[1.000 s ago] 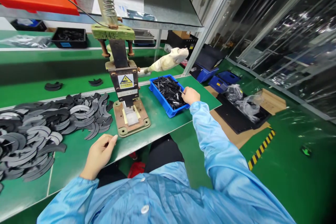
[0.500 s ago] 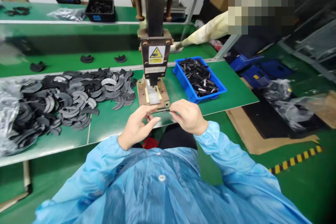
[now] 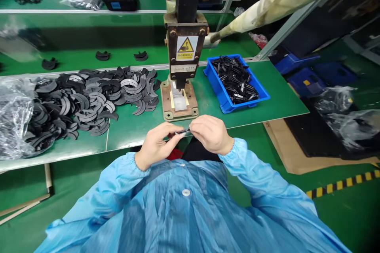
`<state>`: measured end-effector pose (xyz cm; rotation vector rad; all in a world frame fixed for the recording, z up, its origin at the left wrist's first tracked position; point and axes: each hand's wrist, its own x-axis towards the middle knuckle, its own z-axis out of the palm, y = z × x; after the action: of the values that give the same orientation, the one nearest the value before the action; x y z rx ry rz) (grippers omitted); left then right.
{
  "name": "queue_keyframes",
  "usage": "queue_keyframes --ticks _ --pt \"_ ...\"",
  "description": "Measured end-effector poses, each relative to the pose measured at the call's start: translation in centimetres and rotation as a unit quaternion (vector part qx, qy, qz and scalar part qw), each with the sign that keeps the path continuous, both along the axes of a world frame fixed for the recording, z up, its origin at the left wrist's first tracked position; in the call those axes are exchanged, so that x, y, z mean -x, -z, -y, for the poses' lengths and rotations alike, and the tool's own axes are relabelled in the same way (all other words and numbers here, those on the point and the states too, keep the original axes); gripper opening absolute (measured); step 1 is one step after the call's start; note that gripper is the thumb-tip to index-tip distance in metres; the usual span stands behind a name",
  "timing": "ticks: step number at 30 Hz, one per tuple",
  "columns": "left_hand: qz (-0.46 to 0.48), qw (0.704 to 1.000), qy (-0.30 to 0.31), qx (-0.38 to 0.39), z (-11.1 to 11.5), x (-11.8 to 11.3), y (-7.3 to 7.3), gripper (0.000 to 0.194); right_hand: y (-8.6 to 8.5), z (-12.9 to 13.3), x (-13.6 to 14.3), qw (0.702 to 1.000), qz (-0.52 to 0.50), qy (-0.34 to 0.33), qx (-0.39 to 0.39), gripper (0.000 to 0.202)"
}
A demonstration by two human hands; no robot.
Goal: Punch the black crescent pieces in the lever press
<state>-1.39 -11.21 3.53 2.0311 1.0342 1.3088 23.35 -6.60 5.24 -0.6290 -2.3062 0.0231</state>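
Note:
Between my two hands, just in front of the table's near edge, is a small thin black part (image 3: 184,131). My left hand (image 3: 158,142) pinches its left end between thumb and fingers. The fingers of my right hand (image 3: 211,134) close on its right end and hide much of it. Right behind them stands a hand press (image 3: 184,49) with a warning label; its base plate (image 3: 179,115) carries a pale block under the ram. To the right of the press, a blue bin (image 3: 227,105) holds many slim black parts.
Grey and black crescent-shaped pieces (image 3: 86,102) lie heaped on the green table to the left, beside a clear plastic bag (image 3: 16,114). A wrapped lever (image 3: 264,6) reaches out from the press at upper right. A black bin (image 3: 120,2) stands on the back shelf.
My left hand has closed onto the black part, which its thumb stood apart from before. The view has shifted, and both hands now appear a little farther from the press base.

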Motion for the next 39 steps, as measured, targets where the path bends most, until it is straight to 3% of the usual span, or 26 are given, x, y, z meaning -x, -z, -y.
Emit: queue_keyframes --ticks 7,11,15,18,20,23,26,29,32,35,39 --pt "-0.013 0.999 0.003 -0.029 -0.4 0.6 0.2 0.02 0.5 0.1 0.5 0.999 0.015 -0.009 0.039 0.011" --pt "-0.029 0.998 -0.036 -0.049 -3.3 2.0 0.8 0.011 -0.9 -1.4 -0.1 0.999 -0.016 0.017 0.043 0.02" --pt "-0.065 0.992 -0.11 -0.025 -8.7 3.5 2.0 0.017 -5.4 -5.2 -2.4 0.986 -0.148 0.072 0.002 0.031" --pt "-0.127 0.984 -0.127 0.003 -12.4 3.8 3.0 0.023 -10.0 -8.4 -3.2 0.95 -0.288 0.116 0.041 0.038" --pt "-0.17 0.977 -0.127 0.016 -14.1 3.6 3.4 0.025 -13.2 -9.6 -2.7 0.922 -0.374 0.088 0.048 0.053" --pt "-0.229 0.965 -0.124 0.024 -15.1 3.0 3.5 0.028 -17.0 -9.8 -1.0 0.917 -0.398 -0.013 0.028 0.071" --pt "-0.281 0.952 -0.118 0.016 -15.2 2.5 3.2 0.031 -18.9 -8.9 0.4 0.925 -0.376 -0.048 0.018 0.062" --pt "-0.322 0.941 -0.1 0.003 -15.1 2.0 2.7 0.032 -18.8 -8.1 0.2 0.928 -0.366 -0.063 0.021 0.04" --pt "-0.334 0.939 -0.088 -0.006 -15.1 1.8 2.5 0.032 -17.3 -7.5 -0.7 0.945 -0.321 -0.052 0.027 0.033" --pt "-0.328 0.941 -0.082 -0.002 -15.2 1.9 2.7 0.031 -14.5 -6.5 -1.1 0.956 -0.29 -0.04 0.007 0.03" --pt "-0.308 0.948 -0.077 0.009 -15.0 1.7 2.8 0.033 -9.1 -5.3 -0.7 0.947 -0.314 -0.029 -0.054 0.032"
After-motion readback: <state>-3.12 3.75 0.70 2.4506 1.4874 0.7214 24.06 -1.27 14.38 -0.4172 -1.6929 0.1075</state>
